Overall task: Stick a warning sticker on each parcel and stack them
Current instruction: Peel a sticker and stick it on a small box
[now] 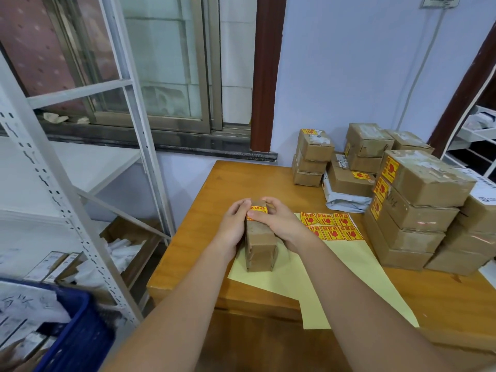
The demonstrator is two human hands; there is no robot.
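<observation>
A small brown cardboard parcel (259,248) stands on the yellow backing sheet (308,280) near the table's left side. A yellow-and-red warning sticker (258,209) lies across its far top end. My left hand (233,229) grips the parcel's left side. My right hand (279,224) curls over the top, its thumb pressing the sticker. Several unused warning stickers (331,226) remain on the sheet just right of my right hand. Stickered parcels are stacked at the right (413,208).
More brown parcels (312,157) and a grey mailer bag (343,201) sit at the table's (214,189) back right. A white metal shelf rack (80,200) stands on the left, with a blue crate (77,326) at the lower left.
</observation>
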